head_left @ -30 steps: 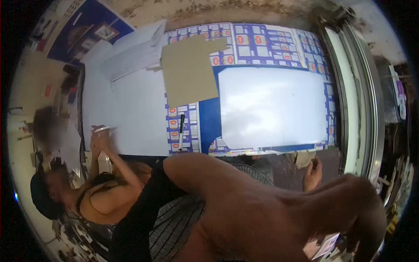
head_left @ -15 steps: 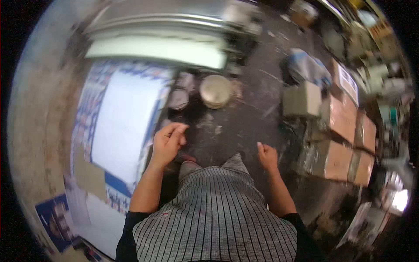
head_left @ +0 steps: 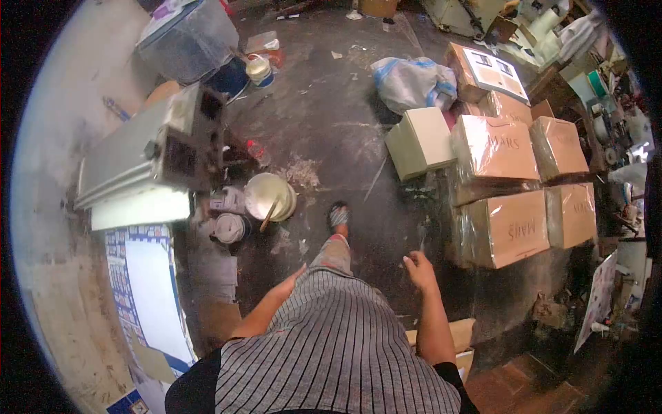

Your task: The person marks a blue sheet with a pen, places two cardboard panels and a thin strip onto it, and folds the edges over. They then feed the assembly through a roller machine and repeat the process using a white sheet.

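At the left side of the striped shirt (head_left: pixel 331 345), my left hand (head_left: pixel 291 281) hangs low, seen edge-on, its fingers mostly hidden. Out over the dark floor to the right is my right hand (head_left: pixel 420 272), with its fingers loosely bent and a little apart, nothing visible in it. One foot in a patterned shoe (head_left: pixel 338 216) is forward on the floor. Up and left of that foot stands an open bucket (head_left: pixel 270 197) of pale contents with a stick (head_left: pixel 270 212) in it.
Taped cardboard boxes (head_left: pixel 495 148) are stacked at the right beside a cream box (head_left: pixel 422 141) and a plastic bag (head_left: pixel 414 84). A long machine (head_left: pixel 145 148) juts in from the left, above a white sheet (head_left: pixel 153 290). A clear tub (head_left: pixel 193 41) stands at the upper left.
The view has swung and moved forward, with the boxes now nearer and a foot showing. My left hand has dropped from its raised, bent-finger pose to beside the shirt; my right hand remains low.
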